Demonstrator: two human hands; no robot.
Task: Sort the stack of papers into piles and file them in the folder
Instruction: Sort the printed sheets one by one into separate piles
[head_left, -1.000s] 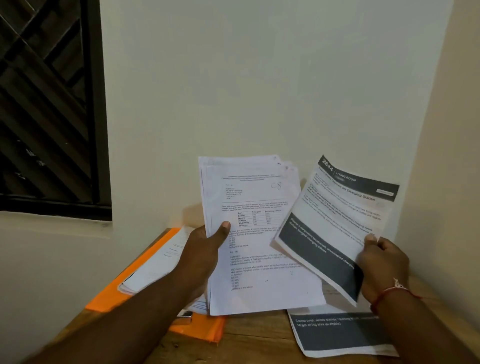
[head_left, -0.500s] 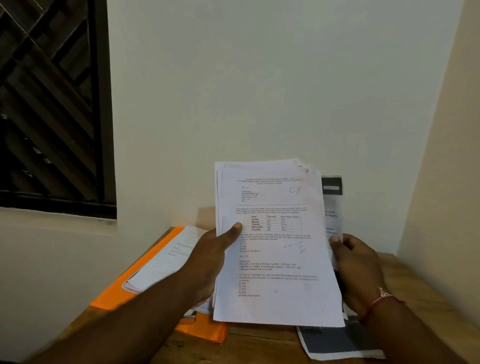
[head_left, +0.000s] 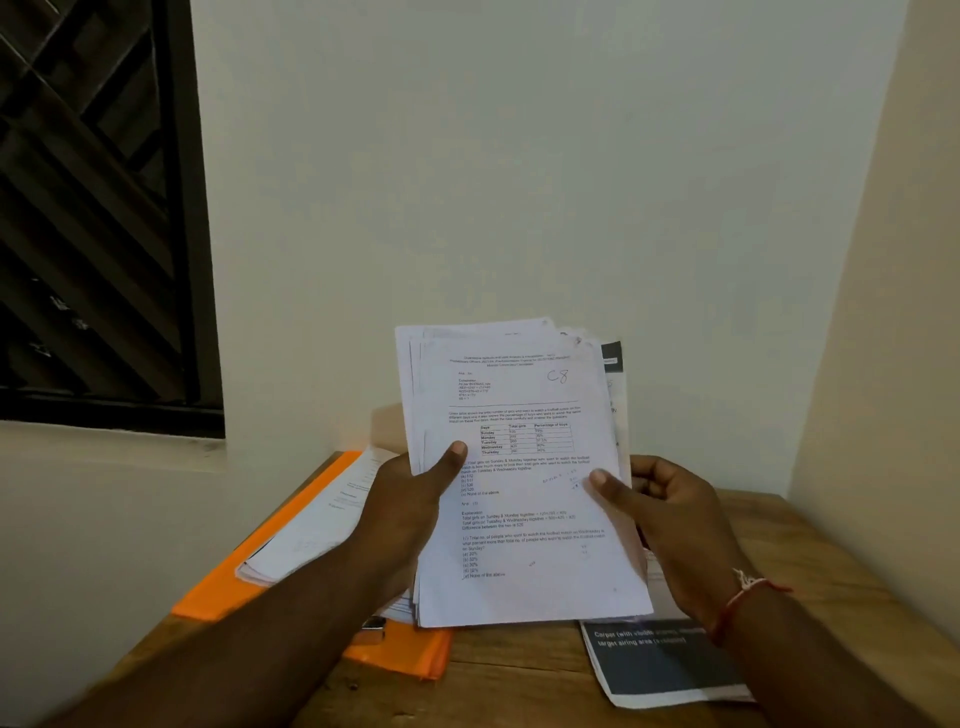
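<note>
I hold the stack of papers (head_left: 524, 483) upright over the worktop (head_left: 509, 686), long axis running up and down, print facing me. My left hand (head_left: 410, 514) grips its left edge, thumb on the front and fingers behind. My right hand (head_left: 670, 514) pinches the right edge the same way, wrist low. A dark-headed sheet (head_left: 613, 358) peeks out behind the stack on the right, and I cannot tell which hand holds it. The orange folder (head_left: 218, 603) with a white pile (head_left: 311, 530) on it lies down and to the left, nearer my left hand. A dark-banded sheet (head_left: 670, 665) lies flat below my right wrist, so I judge the right hand serves that side.
</note>
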